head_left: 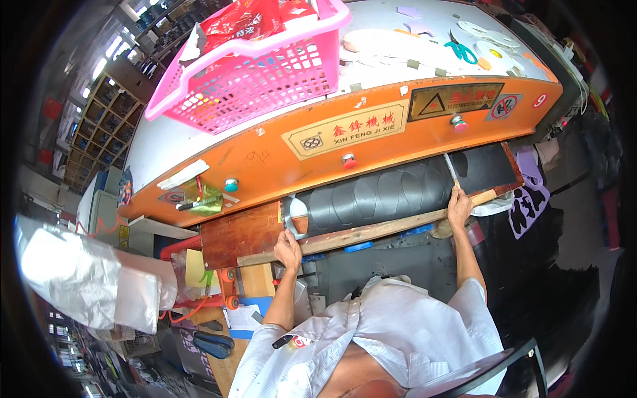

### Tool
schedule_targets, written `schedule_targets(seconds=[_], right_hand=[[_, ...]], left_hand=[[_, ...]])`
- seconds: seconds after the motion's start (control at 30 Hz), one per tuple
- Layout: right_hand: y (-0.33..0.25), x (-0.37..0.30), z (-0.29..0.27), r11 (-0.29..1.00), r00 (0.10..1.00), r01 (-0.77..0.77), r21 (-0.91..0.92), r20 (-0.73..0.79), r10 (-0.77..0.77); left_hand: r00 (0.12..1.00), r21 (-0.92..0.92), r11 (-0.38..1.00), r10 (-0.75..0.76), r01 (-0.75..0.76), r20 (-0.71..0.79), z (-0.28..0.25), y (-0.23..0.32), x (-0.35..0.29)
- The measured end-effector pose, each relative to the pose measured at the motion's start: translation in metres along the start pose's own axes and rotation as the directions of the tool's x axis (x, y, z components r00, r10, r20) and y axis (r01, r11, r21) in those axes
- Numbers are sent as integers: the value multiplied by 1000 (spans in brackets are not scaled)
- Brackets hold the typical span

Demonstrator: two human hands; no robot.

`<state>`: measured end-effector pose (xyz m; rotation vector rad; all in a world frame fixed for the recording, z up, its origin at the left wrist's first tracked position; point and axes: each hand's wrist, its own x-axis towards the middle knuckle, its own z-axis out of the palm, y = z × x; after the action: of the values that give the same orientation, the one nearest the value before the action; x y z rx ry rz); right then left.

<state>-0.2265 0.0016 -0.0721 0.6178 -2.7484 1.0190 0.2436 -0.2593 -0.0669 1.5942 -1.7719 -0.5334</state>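
Note:
A long black sheet (385,192) lies on a brown board (242,232) under the orange machine front, with several curved outlines across it. My left hand (288,251) is closed at the board's near edge, its fingers on the lower end of a pale curved strip (296,222) at the sheet's left end. Brown board shows inside that curve. Toward the right, my right hand (459,207) is closed on the near end of a thin pale metal strip (452,171), which lies across the sheet. A wooden bar (358,233) runs along the near side, below both hands.
The orange machine front (265,159) carries several buttons. On its white top stand a pink basket (252,86) with red packages and teal-handled scissors (462,52). Clear plastic sheeting (86,275) hangs at left. A purple sheet with cut-outs (529,205) hangs at right.

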Motion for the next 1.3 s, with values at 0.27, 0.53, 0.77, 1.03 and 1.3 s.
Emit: schedule_targets(seconds=[0.27, 0.53, 0.77, 1.03, 1.3], right_hand=[[38, -14, 3, 998, 996, 51, 42, 66, -54], [28, -79, -54, 982, 984, -173, -78, 19, 175], [-226, -185, 60, 840, 815, 502, 205, 214, -539], [-250, -199, 69, 737, 776, -244, 631, 582, -241], [-222, -188, 47, 885, 862, 286, 368, 305, -405]], left_hand=[[995, -43, 999, 26, -22, 91, -14, -22, -18], [993, -191, 976, -93, 104, 67, -64, -30, -93], [909, -285, 899, 386, -333, 155, -15, 29, -21], [878, -190, 944, 321, -268, 355, -3, 26, -44], [933, -234, 954, 248, -189, 260, -14, 25, -55]])
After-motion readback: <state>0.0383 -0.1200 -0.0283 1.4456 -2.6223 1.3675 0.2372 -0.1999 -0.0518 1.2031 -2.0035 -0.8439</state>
